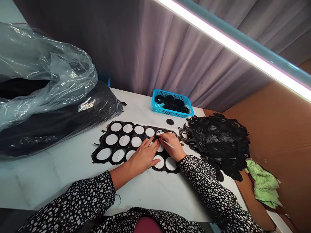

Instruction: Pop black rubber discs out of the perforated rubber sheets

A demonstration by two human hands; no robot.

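Note:
A black sheet (117,145) with rows of round openings lies flat on the white table, the tabletop showing through them. My left hand (143,156) rests on it with the fingers spread, holding nothing. At the sheet's upper right, my right hand (172,145) is closed around a thin white stick-like tool (166,142). The tool's tip is near my left fingertips, beside an opening whose edge I see only in part. My two hands nearly touch, and they hide some of the openings.
A blue basket (173,113) of black rings and discs stands behind the sheet, near a loose black disc (170,122). Tangled black scrap (218,142) is piled right. A plastic bag (73,84) fills the left; a green cloth (263,184) lies far right.

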